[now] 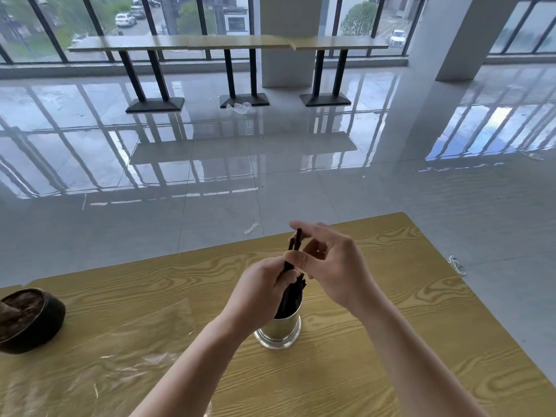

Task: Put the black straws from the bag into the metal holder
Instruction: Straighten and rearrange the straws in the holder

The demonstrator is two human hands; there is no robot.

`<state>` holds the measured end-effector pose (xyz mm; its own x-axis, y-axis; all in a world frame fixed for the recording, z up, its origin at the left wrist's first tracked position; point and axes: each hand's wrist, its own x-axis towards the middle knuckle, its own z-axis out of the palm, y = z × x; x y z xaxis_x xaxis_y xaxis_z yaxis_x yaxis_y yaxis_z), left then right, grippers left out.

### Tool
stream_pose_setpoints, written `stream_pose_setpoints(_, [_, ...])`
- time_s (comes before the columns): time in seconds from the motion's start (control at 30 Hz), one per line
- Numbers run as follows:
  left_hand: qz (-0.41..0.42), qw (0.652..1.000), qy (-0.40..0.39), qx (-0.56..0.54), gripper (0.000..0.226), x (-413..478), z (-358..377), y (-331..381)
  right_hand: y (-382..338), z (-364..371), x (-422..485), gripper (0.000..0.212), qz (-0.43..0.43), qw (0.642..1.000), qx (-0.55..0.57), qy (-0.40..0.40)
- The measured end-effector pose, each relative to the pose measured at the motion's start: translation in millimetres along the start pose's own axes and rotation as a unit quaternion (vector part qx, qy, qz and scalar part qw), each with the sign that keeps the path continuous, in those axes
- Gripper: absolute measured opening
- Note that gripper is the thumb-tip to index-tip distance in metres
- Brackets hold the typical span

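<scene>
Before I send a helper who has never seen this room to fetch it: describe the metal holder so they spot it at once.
Find the yellow wood-grain table nearest the camera. Near its middle, beneath both hands, stands the metal holder, an upright shiny cylinder with a flared base. Unlike the dark bowl at the left edge, it has black straws inside.

Straws [290,291] in holder [281,328], bag [126,350] left
</scene>
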<state>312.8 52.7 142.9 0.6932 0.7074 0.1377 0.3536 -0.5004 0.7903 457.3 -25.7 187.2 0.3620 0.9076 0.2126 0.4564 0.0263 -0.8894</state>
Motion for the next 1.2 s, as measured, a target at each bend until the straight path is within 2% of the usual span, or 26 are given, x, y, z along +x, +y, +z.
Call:
stream_pose_setpoints(0.1, [0.002,0.999,-0.021,0.045,0.019,0.0,-0.3,-1.1,0.0,-1.7,3.8,0.029,0.007,1.0,0.003,0.017])
stream_pose_setpoints(0.23, [0.02,0.997,-0.016,0.068,0.02,1.2,1.6,-6.9,7.0,5.2,-3.2,0.012,0.01,0.998,0.017,0.058])
stream_pose_setpoints(0.3, [0.018,0.998,-0.001,0.06,0.014,0.4,4.3,-10.1,11.2,7.5,-6.2,0.008,-0.006,0.997,0.0,0.074])
stream_pose_setpoints(0.33, [0.01,0.999,0.008,0.043,0.003,-0.8,5.1,-12.9,13.6,7.2,-7.7,0.007,-0.018,0.996,-0.012,0.086])
stream_pose_setpoints(0.43, [-0.031,0.997,0.072,0.011,0.023,-7.9,3.7,-25.6,24.4,0.2,-13.6,0.007,-0.012,0.991,-0.005,0.133])
stream_pose_setpoints(0.53, [-0.091,0.985,0.145,-0.008,0.014,-17.2,-0.7,-45.6,40.9,-5.8,-24.1,0.006,0.044,0.984,0.026,0.17])
stream_pose_setpoints(0.6, [-0.144,0.977,0.159,-0.02,0.016,-22.1,0.1,-59.2,51.0,-4.5,-32.5,0.006,0.064,0.98,0.039,0.183])
stream_pose_setpoints(0.7, [-0.166,0.976,0.14,-0.012,0.017,-25.2,7.9,-67.4,60.8,3.5,-37.1,0.01,0.089,0.976,0.042,0.195])
stream_pose_setpoints(0.8, [-0.153,0.981,0.122,0.007,0.019,-22.3,16.5,-66.7,69.4,16.7,-30.4,0.014,0.103,0.975,-0.006,0.195])
stream_pose_setpoints(1.03, [-0.123,0.982,0.113,0.084,0.026,-8.6,24.8,-63.2,87.2,47.8,-14.7,0.012,0.129,0.979,-0.067,0.141])
stream_pose_setpoints(1.2, [-0.138,0.982,0.099,0.086,0.033,7.4,25.3,-64.2,87.5,65.1,-9.5,0.026,0.066,0.981,-0.161,0.09])
